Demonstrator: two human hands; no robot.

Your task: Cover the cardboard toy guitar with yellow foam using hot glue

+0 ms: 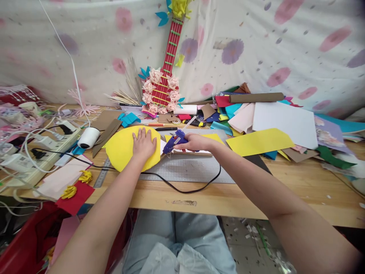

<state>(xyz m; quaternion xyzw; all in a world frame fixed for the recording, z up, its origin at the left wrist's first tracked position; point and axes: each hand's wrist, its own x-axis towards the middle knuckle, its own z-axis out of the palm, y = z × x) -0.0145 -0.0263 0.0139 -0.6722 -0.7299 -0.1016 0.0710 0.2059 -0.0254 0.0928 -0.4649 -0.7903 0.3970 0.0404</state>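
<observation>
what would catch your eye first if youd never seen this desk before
The red paper guitar ringed with pink flowers, propped against the flowered cloth at the back. In front of it, the left hand lies flat on a round yellow sheet while the right hand grips a blue glue gun beside it. A heap of coloured sheets covers the table on its right side.

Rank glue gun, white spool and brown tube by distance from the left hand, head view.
1. The glue gun: just right of the left hand, held in the right hand.
2. The white spool: off to the left.
3. The brown tube: far right, at the back.
</observation>
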